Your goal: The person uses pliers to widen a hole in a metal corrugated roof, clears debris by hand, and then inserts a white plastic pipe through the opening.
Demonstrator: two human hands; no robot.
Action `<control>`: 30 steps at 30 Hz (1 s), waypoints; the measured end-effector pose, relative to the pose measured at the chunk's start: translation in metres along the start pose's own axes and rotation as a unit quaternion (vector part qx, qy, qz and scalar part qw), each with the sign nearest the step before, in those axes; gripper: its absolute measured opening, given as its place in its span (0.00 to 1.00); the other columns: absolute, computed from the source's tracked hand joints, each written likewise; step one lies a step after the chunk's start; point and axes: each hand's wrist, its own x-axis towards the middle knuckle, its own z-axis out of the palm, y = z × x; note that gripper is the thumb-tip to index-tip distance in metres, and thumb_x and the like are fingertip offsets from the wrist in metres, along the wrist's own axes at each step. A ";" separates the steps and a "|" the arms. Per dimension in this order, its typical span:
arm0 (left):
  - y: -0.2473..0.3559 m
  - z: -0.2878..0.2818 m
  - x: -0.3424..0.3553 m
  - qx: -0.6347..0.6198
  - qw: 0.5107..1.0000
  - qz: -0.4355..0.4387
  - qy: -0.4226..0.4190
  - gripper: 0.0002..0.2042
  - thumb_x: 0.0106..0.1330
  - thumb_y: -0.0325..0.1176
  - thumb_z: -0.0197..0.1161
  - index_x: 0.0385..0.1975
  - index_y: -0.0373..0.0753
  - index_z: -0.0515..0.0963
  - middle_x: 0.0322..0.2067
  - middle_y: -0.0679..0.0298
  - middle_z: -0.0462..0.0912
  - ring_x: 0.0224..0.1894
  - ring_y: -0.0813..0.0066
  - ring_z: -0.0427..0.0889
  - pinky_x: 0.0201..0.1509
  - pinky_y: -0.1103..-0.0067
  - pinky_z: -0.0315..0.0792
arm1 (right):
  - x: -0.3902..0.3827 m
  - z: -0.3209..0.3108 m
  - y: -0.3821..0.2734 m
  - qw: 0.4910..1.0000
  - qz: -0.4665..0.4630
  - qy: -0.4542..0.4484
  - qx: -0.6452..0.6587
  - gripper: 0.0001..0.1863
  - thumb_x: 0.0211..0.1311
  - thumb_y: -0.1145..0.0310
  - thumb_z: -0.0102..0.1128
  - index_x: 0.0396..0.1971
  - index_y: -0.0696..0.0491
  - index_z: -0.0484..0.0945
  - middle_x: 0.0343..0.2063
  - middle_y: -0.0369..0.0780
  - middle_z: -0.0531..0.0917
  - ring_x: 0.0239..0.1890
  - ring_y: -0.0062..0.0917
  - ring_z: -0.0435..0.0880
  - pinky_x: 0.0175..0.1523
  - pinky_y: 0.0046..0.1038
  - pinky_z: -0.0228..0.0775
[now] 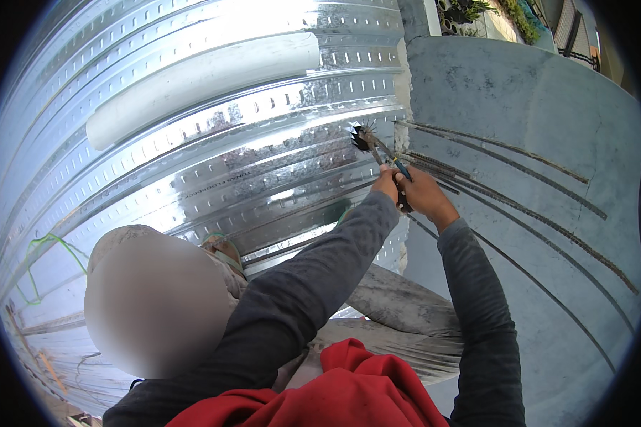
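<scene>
My left hand [387,183] and my right hand [426,191] are closed close together around a long metal tool with blue on its handle [402,169], which looks like cutters or pliers, though I cannot make out its full shape. Its tip reaches up-left to a dark, jagged opening [358,139] in the shiny corrugated metal decking [292,149], with thin spiky bits around it. Rusty ribbed steel bars [548,156] jut from the deck's right edge across a grey wall surface [520,99], some passing just beside my hands.
A co-worker [157,299] in a pale hat is close at lower left. A sandalled foot [221,249] rests on the deck. A white pipe-like length [199,85] lies across the upper deck, green line [53,242] at left. Plants [463,14] show beyond the top right edge.
</scene>
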 end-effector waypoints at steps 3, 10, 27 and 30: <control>0.002 -0.001 0.000 -0.014 1.000 -0.004 -0.024 0.25 0.79 0.56 0.39 0.52 0.44 0.79 0.41 0.64 0.83 0.36 0.71 0.81 0.38 0.68 0.78 | -0.003 -0.004 -0.007 0.995 0.065 -0.058 0.055 0.17 0.75 0.60 0.48 0.48 0.60 0.76 0.35 0.46 0.84 0.31 0.34 0.84 0.41 0.36 0.76; 0.038 0.062 -0.020 -0.176 0.982 -0.008 -0.076 0.26 0.74 0.56 0.51 0.55 0.38 0.75 0.43 0.63 0.83 0.45 0.65 0.83 0.50 0.66 0.79 | -0.004 -0.032 -0.051 0.944 -0.071 0.082 -0.312 0.17 0.70 0.66 0.50 0.51 0.61 0.76 0.42 0.55 0.84 0.44 0.50 0.84 0.53 0.44 0.74; 0.042 0.084 -0.021 -0.281 0.933 -0.073 -0.214 0.24 0.77 0.59 0.40 0.53 0.44 0.71 0.47 0.68 0.82 0.51 0.68 0.82 0.56 0.66 0.77 | 0.002 -0.077 -0.083 0.827 -0.137 0.061 -0.542 0.14 0.67 0.64 0.55 0.30 0.59 0.84 0.31 0.47 0.87 0.38 0.41 0.87 0.37 0.41 0.77; -0.005 0.061 -0.014 -0.169 0.980 -0.008 -0.106 0.22 0.80 0.56 0.35 0.46 0.45 0.69 0.42 0.68 0.80 0.46 0.68 0.83 0.49 0.68 0.80 | -0.010 -0.065 -0.028 0.949 -0.046 0.033 -0.309 0.17 0.71 0.61 0.52 0.31 0.59 0.83 0.28 0.45 0.87 0.29 0.37 0.87 0.33 0.38 0.76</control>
